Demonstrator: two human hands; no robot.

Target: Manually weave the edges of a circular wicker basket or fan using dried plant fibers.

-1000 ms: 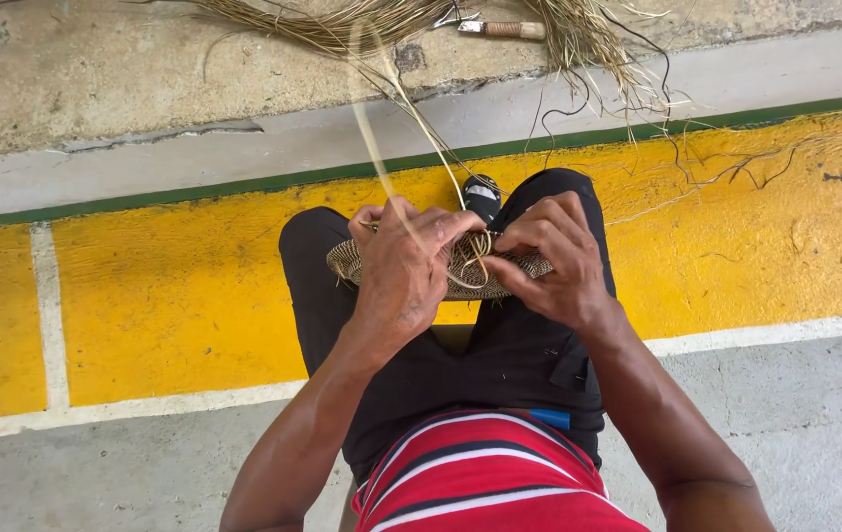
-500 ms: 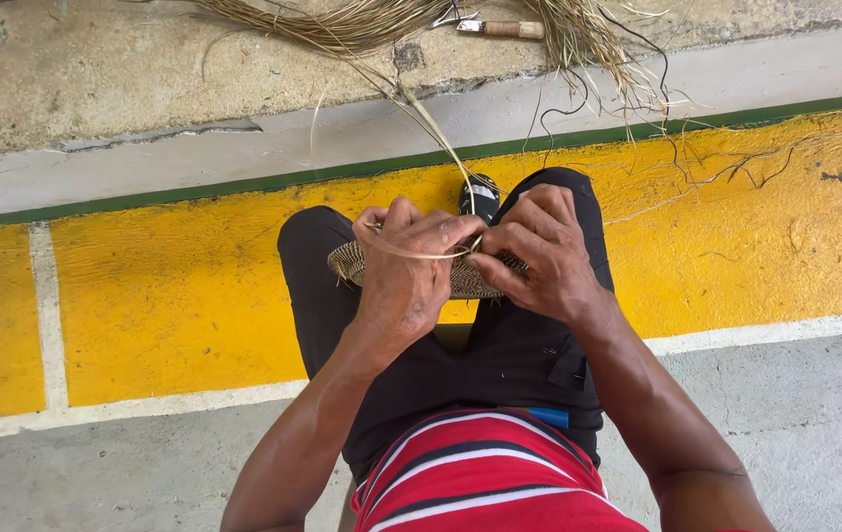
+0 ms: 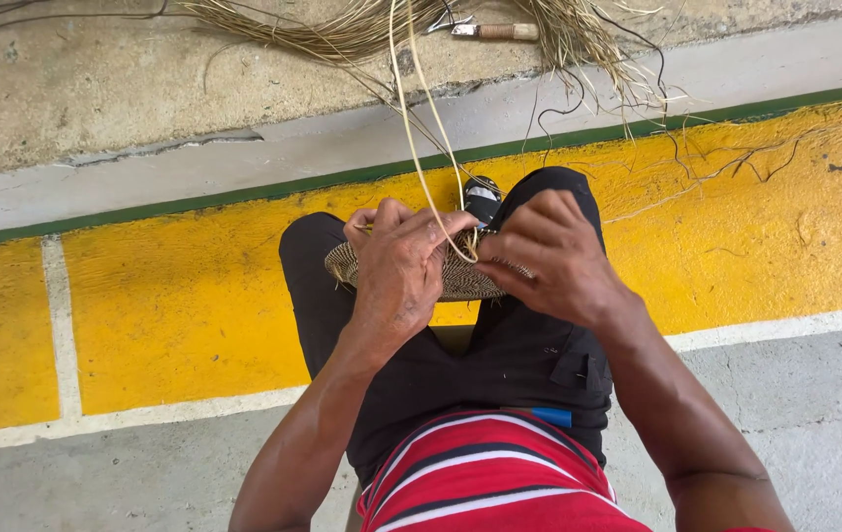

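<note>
Left hand point(image 3: 399, 264) grips woven disc point(image 3: 465, 281) on lap, fingers curled over top edge. Right hand point(image 3: 551, 258) pinches pale strand point(image 3: 419, 148) at disc rim, thumb and fingertips closed on it. Strand loops up from rim toward fibre pile point(image 3: 342, 34) on concrete ledge ahead. Disc rests across thighs, black trousers point(image 3: 500, 365) under it. Wooden-handled knife point(image 3: 495, 31) lies in pile, well apart from hands. Yellow painted floor point(image 3: 175, 305) beneath legs.

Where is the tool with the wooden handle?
In the head view, the wooden-handled tool lies at the top on the concrete ledge, among the dry fibre strands.
</note>
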